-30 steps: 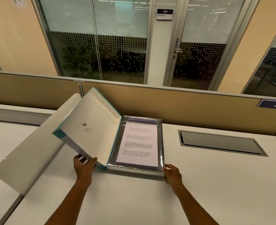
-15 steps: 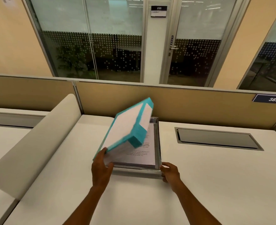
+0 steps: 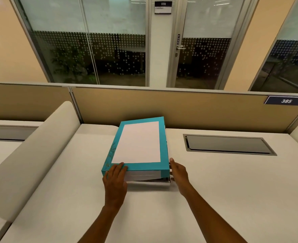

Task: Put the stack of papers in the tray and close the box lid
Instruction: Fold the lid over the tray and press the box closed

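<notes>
Your left hand [image 3: 115,179]: nearest you, left of centre. Its fingers [image 3: 117,168] are spread and curled over the near left corner of the teal lid [image 3: 137,142], gripping that corner, most likely to steer it down.

Your right hand [image 3: 179,174]: near, just right of the box. The fingers are loosely open, with the fingertips touching the lid's near right corner and the tray edge below. It holds nothing; it seems to brace the box so it does not slide.

Lid: teal border around a plain white panel, lying almost flat over the box, a little skewed and raised at the near edge. By my judgement it is not yet fully seated.

Silver tray [image 3: 159,181]: only a thin shiny strip shows under the lid's near right edge.

Stack of papers: hidden under the lid; presumably in the tray, but you cannot confirm that from here.

White desk [image 3: 214,190]: carries the box at its centre. A curved white divider [image 3: 31,155] runs along the left.

Cable hatch [image 3: 228,145]: a closed metal flap set into the desk, right of the box and well apart from it.

Tan partition [image 3: 206,111]: stands just behind the box, bearing a number plate reading 385 [image 3: 286,101] at far right.

Glass wall and door [image 3: 179,46]: farthest back.
</notes>
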Available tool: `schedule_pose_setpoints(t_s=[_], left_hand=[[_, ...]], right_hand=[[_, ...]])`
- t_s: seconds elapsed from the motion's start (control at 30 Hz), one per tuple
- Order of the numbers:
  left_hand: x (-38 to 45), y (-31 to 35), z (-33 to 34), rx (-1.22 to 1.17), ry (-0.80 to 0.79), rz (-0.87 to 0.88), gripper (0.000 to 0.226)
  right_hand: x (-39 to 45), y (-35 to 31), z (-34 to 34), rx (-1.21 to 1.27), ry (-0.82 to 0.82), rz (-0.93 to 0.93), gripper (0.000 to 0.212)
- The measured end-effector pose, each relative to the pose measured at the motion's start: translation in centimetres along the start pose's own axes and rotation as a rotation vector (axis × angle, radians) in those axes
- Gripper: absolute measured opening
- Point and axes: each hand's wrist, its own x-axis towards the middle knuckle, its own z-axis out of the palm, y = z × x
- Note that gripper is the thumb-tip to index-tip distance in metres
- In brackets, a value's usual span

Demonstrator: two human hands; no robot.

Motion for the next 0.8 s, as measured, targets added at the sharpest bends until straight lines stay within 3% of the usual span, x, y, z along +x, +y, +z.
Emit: schedule_pose_setpoints(t_s=[0.17,0.23,0.33,0.4,0.47,0.57,0.8], left_hand=[[0.1,-1.6,-0.5,-0.073,-0.063,0.093,0.072],[-0.2,-2.3,-0.8,-0.097,-0.085,0.046,0.078],[-0.4,-2.6,-0.8,-0.258,-0.057,-0.250,0.089],[0.1,-2.2,-1.0,-0.593,-0.029,-0.586,0.082],[0.9,-1.6,-1.3,-0.823,-0.010,-0.815,0.067],[1.7,-1.1,-1.7,-0.847,0.002,-0.836,0.047],[1.7,-2.0,-1.4,-0.794,-0.013,-0.820,0.042]], right_hand=[[0.1,0.0,1.1,-0.079,0.020,-0.055,0.037],[0.0,0.1,1.3,-0.072,0.025,-0.058,0.035],[-0.2,0.3,1.3,-0.048,0.033,-0.060,0.027],[-0.3,0.3,1.2,-0.036,0.040,-0.064,0.025],[-0.5,0.4,1.1,-0.026,0.053,-0.059,0.024],[-0.8,1.0,0.9,-0.045,0.060,-0.027,0.024],[-1.1,1.8,0.8,-0.113,0.048,-0.022,0.033]])
